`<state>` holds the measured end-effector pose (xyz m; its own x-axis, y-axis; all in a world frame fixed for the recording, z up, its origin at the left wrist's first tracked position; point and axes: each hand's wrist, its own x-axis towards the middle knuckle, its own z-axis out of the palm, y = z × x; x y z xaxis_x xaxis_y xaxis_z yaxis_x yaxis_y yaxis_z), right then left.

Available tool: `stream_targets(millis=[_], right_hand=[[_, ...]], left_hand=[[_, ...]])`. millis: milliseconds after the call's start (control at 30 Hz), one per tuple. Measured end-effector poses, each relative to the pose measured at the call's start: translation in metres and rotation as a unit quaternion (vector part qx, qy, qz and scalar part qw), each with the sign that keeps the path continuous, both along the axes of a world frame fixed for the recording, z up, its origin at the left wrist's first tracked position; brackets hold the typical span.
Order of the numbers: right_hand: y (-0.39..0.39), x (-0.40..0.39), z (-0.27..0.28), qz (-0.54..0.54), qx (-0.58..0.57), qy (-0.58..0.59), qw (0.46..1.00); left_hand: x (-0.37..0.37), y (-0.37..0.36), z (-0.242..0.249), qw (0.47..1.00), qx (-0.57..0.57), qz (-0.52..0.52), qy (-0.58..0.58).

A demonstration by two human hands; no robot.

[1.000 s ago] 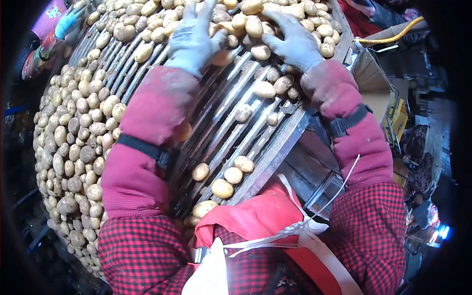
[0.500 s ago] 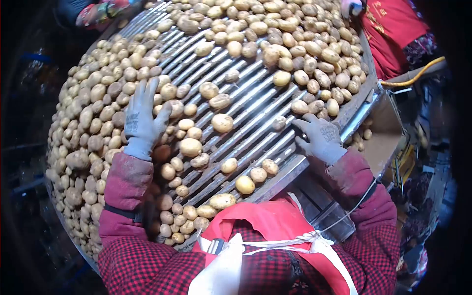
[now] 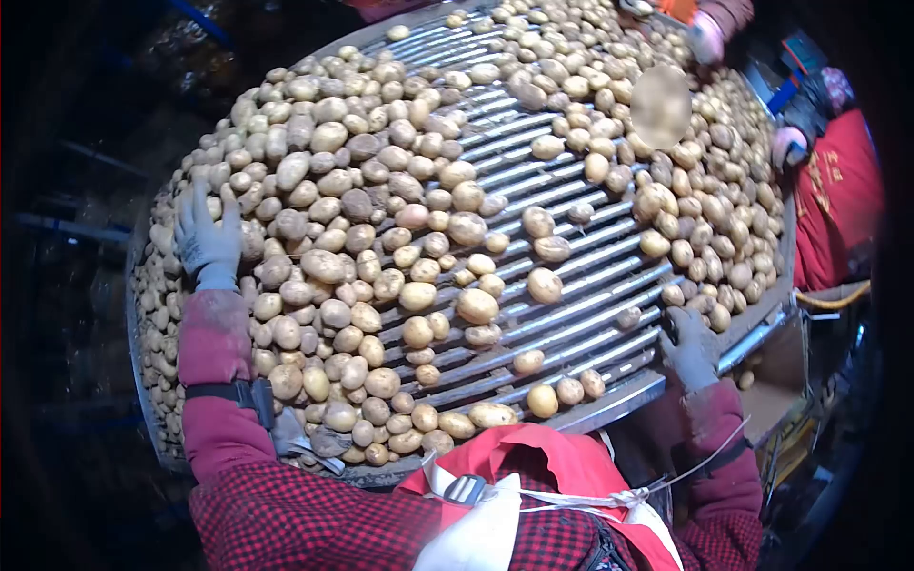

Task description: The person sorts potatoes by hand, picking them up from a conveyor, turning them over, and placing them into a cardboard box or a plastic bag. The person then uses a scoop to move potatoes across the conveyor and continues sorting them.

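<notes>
My left hand [image 3: 208, 238], in a grey work glove, lies with fingers stretched out on the outer left side of a heap of potatoes [image 3: 325, 266]. It rests against potatoes without gripping one. My gloved right hand [image 3: 692, 350] is over the right edge of the metal roller bed [image 3: 609, 314], close to a potato [image 3: 673, 295]. Its thumb and fingers are apart, with nothing visible between them. Between my hands, loose potatoes such as a large pale one [image 3: 477, 306] are scattered on the bars.
More potatoes [image 3: 728, 214] are heaped along the right side. Other people's gloved hands [image 3: 706, 40] are at the far right, and a person in a red apron [image 3: 838, 195] stands there. A cardboard box [image 3: 776, 366] and an orange hose [image 3: 835, 299] are beside the right edge.
The view has swung left, so the bed appears further right. My left hand has moved outward to the heap's left side. My right hand stays by the right edge.
</notes>
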<state>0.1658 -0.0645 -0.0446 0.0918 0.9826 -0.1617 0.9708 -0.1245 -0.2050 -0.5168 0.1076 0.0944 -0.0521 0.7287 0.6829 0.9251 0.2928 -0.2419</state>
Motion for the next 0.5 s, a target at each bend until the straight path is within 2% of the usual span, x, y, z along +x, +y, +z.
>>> stream_targets(millis=[33,100,133,200,267,400,433,467,500], right_hand=[[0.001,0.001,0.000,-0.006,-0.013,0.007,1.000],[0.002,-0.002,0.001,-0.013,-0.001,0.012,1.000],[0.002,-0.001,-0.003,-0.023,0.008,0.021,1.000],[0.002,-0.001,-0.003,-0.037,0.015,0.017,0.999],[0.001,-0.002,-0.003,-0.038,0.043,0.040,0.998],[0.002,-0.009,-0.008,-0.013,0.109,0.074,0.991],[0.001,-0.012,-0.008,-0.020,0.100,0.099,0.990],[0.006,-0.017,0.010,-0.049,0.034,0.153,0.986],[0.002,-0.009,-0.001,-0.003,0.084,0.190,0.978]], left_hand=[[-0.017,-0.008,0.006,0.997,-0.038,0.053,-0.051],[-0.089,0.001,-0.013,0.980,-0.045,0.077,-0.176],[-0.089,-0.001,-0.009,0.980,-0.041,0.082,-0.177],[-0.077,0.001,0.004,0.967,-0.102,0.139,-0.187],[-0.087,0.015,0.014,0.959,-0.125,0.143,-0.212],[-0.120,0.030,0.008,0.945,-0.200,0.101,-0.238],[-0.137,0.029,-0.009,0.963,-0.190,0.028,-0.190],[-0.180,0.035,-0.048,0.972,-0.150,0.012,-0.181],[-0.101,0.021,-0.012,0.947,-0.227,0.090,-0.210]])
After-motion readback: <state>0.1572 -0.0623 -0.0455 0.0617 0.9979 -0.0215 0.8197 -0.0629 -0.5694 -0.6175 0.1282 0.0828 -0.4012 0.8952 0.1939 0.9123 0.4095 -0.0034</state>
